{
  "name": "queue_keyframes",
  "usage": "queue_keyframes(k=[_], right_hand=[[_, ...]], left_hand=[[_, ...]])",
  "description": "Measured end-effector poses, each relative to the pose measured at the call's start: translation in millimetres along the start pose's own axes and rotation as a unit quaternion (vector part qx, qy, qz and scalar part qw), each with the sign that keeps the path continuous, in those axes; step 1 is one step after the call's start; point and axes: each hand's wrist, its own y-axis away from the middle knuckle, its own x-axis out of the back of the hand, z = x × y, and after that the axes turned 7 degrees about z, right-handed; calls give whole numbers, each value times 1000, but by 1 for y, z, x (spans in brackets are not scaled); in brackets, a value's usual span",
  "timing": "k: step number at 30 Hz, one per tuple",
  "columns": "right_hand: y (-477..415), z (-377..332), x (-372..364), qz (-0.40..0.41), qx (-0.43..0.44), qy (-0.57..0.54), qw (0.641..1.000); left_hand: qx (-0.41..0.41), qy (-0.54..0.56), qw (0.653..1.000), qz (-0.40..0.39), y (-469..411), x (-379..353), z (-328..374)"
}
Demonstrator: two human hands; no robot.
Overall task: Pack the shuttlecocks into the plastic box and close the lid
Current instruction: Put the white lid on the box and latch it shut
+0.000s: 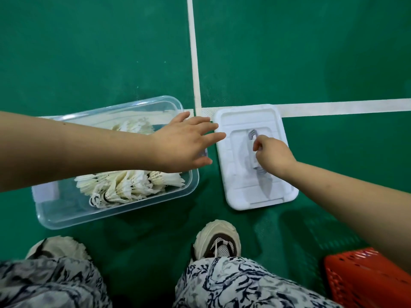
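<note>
Clear plastic box [66, 210] is sitting on the green floor [311, 52] at 9 o'clock, white shuttlecocks [131, 185] lying piled inside, uncovered. White lid [229, 156] is lying flat on the floor just beside the box, at 3 o'clock of it. Left hand [180, 145] is hovering over the box's right end, fingers spread, tips reaching the lid's left edge. Right hand [273, 154] is curling closed over the lid's centre handle [252, 134]. Orange basket [360, 278] is sitting at 5 o'clock; two shoes [216, 238] at 6.
</note>
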Motion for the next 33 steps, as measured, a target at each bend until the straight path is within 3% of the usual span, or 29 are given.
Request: queue_keyframes(k=[12,16,22,27,33], right_hand=[[15,-47,67,162,38,-55,984],[18,-67,79,179,71,-66,979],[31,-107,71,155,152,-62,974],[39,-140,58,126,264,-24,956],[45,-187,42,76,412,0,908]], left_hand=[[-1,18,999,39,25,9,-10],[2,45,993,105,43,11,-18],[6,35,974,223,77,8,-35],[-21,35,967,253,104,-1,-48],[-58,97,964,242,146,-15,-62]])
